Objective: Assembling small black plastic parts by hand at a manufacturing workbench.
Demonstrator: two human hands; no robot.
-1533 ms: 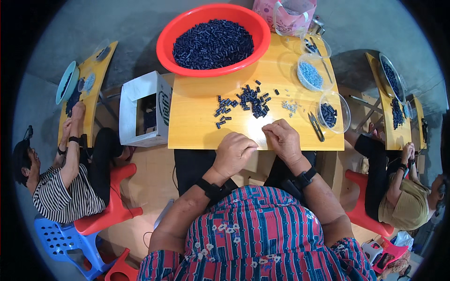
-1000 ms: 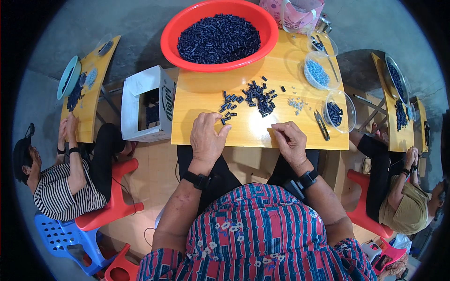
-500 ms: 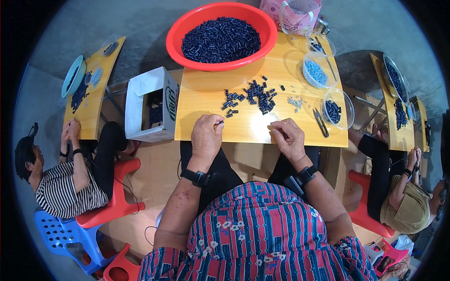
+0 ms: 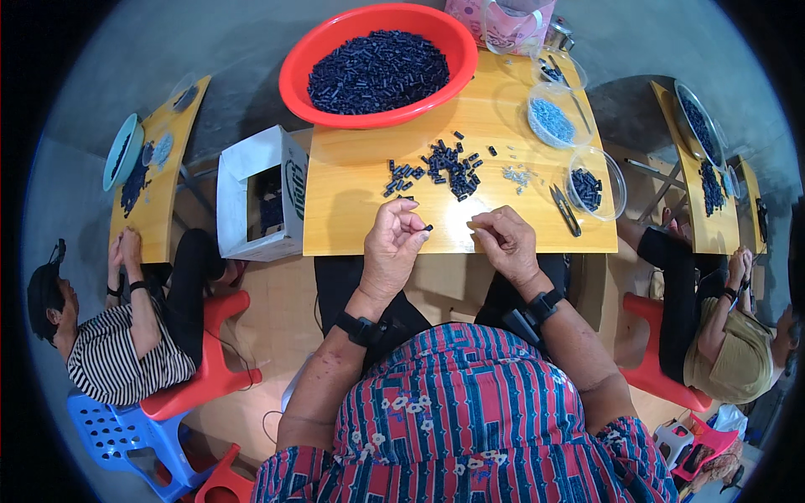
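Mid-assembly at frame centre: left hand fingers pinched one small dark piece over the desk, right hand fingers curled, contents untellable; next move likely calls for mating the piece between both hands.

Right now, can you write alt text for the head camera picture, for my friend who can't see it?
A person at a wooden table pinches a small dark piece in the left hand, with the right hand closed beside it. A pile of dark pieces and a red basin full of them lie ahead.
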